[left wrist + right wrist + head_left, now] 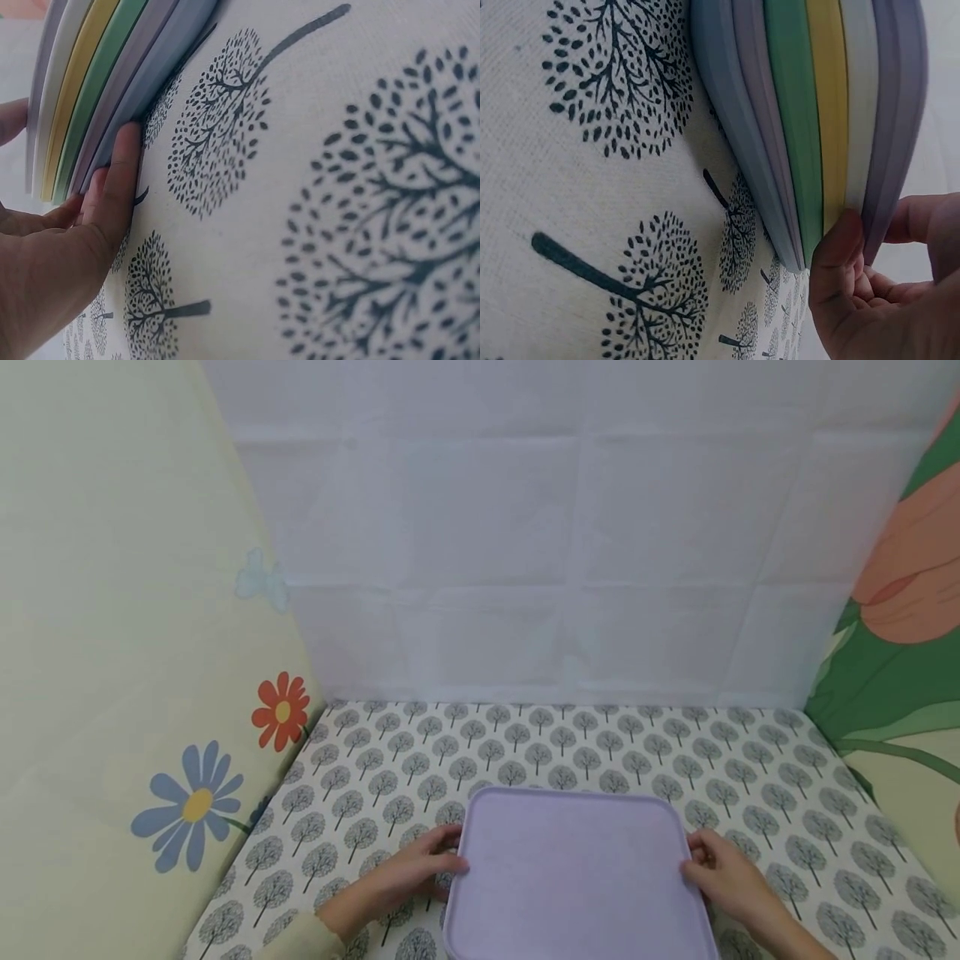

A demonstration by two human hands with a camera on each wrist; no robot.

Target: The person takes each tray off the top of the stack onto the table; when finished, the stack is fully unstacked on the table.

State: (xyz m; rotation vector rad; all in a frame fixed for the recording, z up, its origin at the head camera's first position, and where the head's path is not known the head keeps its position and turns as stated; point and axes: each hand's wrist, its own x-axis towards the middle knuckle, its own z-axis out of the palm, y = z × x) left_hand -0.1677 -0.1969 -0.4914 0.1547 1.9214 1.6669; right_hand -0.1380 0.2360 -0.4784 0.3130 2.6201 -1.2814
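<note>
A stack of rectangular trays with rounded corners lies on the tree-print cloth, its lilac top tray [577,877] facing up. Below that, the edges show a white tray [861,112], a yellow tray [829,112], a green tray [795,112], a mauve tray [754,75] and a blue tray [718,75] at the bottom. My left hand [412,868] grips the left side, thumb at the top rim and fingers reaching down to the blue tray. On the right side, my right hand [723,872] pinches the upper edge, thumb on the lilac tray and index finger against the white and yellow edges.
The tree-print cloth [555,743] covers the table surface. A creased white sheet [495,527] hangs at the back. Flowered cream fabric [112,652] borders the left, and a panel with a large pink-orange bloom [918,568] borders the right.
</note>
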